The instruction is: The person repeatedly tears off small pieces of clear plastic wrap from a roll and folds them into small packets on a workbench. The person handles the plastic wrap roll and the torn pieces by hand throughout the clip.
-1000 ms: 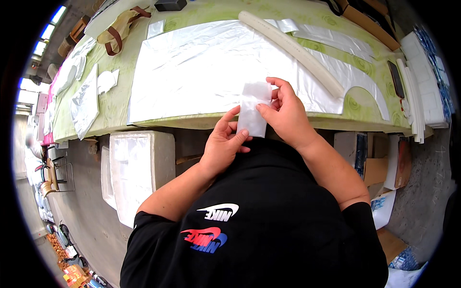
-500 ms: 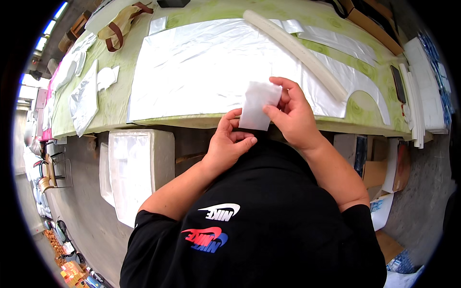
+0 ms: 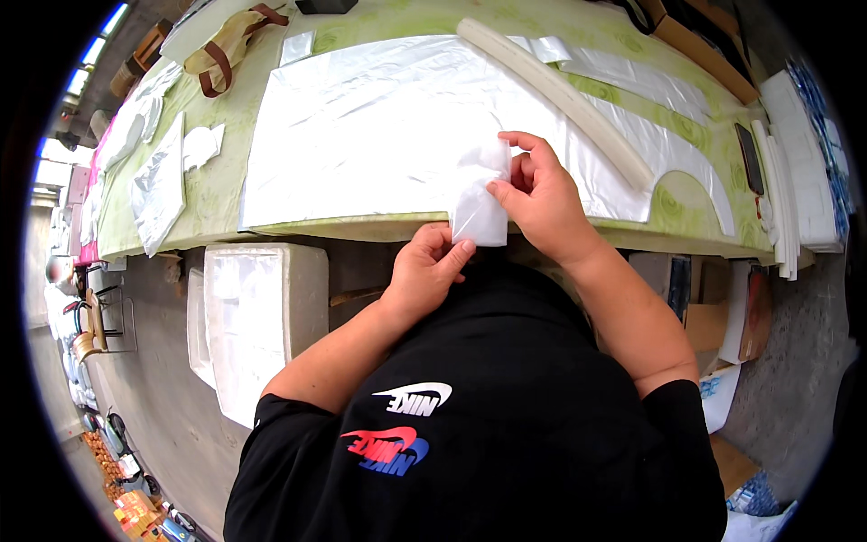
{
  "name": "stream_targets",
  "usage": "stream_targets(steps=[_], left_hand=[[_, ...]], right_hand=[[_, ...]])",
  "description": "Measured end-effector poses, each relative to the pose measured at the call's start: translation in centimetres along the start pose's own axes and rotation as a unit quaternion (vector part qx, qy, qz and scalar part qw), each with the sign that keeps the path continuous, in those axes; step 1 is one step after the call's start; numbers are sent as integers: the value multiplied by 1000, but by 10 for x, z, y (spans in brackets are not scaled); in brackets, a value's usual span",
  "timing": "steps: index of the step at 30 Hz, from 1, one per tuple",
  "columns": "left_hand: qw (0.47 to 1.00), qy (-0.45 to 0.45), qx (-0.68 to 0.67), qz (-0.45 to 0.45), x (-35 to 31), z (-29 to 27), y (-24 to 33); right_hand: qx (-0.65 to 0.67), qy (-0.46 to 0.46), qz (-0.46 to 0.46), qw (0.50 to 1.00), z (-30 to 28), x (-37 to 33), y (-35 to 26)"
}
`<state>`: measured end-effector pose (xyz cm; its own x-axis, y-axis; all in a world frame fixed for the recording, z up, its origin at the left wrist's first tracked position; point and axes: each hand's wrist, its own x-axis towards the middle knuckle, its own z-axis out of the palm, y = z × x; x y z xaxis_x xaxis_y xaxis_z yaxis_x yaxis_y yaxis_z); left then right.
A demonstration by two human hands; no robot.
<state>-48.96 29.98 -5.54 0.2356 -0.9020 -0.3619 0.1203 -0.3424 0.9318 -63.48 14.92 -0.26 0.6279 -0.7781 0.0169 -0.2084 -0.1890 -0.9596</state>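
Between my two hands is a small white folded plastic sheet (image 3: pixel 480 213), held above the table's near edge. My left hand (image 3: pixel 426 269) pinches its lower left corner between thumb and fingers. My right hand (image 3: pixel 545 197) grips its right side, the thumb on the front face and the index finger at the top corner. A crease runs across the sheet near my right thumb. Behind it a large white plastic sheet (image 3: pixel 352 135) lies spread over the green tablecloth (image 3: pixel 411 16).
A long pale tube (image 3: pixel 560 104) rests slantwise on the large sheet. Toward the right edge lies a dark phone (image 3: pixel 749 158). White plastic pieces (image 3: pixel 161 191) and a beige bag with brown handles (image 3: pixel 226 52) are on the left. Below the table stands a white foam box (image 3: pixel 262 316).
My left thumb and fingers have closed onto the small sheet's lower corner. The right hand has shifted slightly up and left, and the sheet now shows a crease across its middle.
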Motion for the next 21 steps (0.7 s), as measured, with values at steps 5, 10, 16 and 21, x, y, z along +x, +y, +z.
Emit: stream_targets(steps=[5, 10, 16, 21], left_hand=[[1000, -22, -12, -6, 2, -2, 2], [998, -22, -52, -5, -1, -4, 2], [996, -5, -84, -22, -1, -4, 4], [996, -5, -80, -37, -1, -3, 5]], right_hand=[[29, -12, -41, 999, 4, 7, 8], [45, -23, -17, 999, 4, 10, 13], [-11, -22, 25, 999, 5, 21, 9], [-42, 1, 52, 998, 8, 32, 14]])
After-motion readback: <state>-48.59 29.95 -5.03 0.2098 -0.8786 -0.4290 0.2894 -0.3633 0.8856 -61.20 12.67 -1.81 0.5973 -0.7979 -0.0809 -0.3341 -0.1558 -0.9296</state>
